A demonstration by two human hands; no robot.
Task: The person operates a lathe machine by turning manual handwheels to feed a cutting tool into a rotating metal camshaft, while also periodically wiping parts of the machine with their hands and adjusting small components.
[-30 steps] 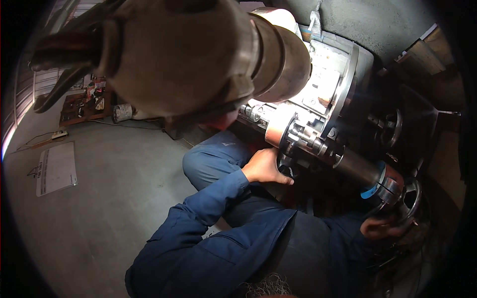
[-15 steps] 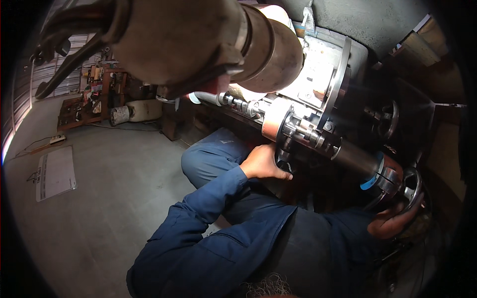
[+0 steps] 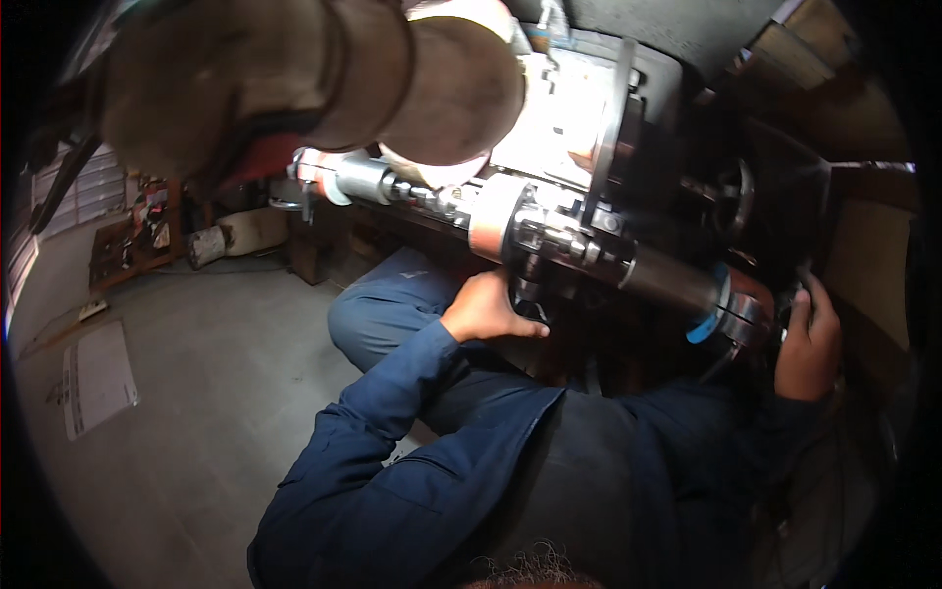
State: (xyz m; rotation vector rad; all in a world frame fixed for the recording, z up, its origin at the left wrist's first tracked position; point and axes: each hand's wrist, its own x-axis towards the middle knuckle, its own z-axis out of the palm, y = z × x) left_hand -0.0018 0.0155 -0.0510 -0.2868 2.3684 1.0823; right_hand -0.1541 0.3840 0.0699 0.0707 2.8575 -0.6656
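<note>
Above and to the left of the bare left hand (image 3: 486, 309), a large, grimy, brown-grey metal housing (image 3: 245, 88) of stepped drum shape bulks over the view, its far end lost toward the dark rim. Just above the same hand runs a long, silvery, lobed metal shaft (image 3: 422, 196) in its mountings. Its long axis slants from upper left down to lower right, one end toward the orange-painted clamp (image 3: 312, 172) beyond the left hand, the other toward the bare right hand (image 3: 810, 348). Farther above the left hand, a flat metal block (image 3: 554, 108) is so brightly lit that its surface detail washes out.

Between the hands, in line with the shaft, lies a smooth, dark, cylindrical metal sleeve (image 3: 672, 280). The left hand sits below the shaft, thumb stretched out to the right; its fingers pass out of sight behind dark parts, so whether they grip cannot be told. The right hand is raised beside the right end, fingers bent upward and slightly blurred; what lies under them is hard to make out, and its hold cannot be told.

Directly above the left hand stands a broad, copper-coloured round band (image 3: 491, 218) around the shaft. Just left of the right hand shows a thin, curved, bright-blue edge (image 3: 703, 329).
</note>
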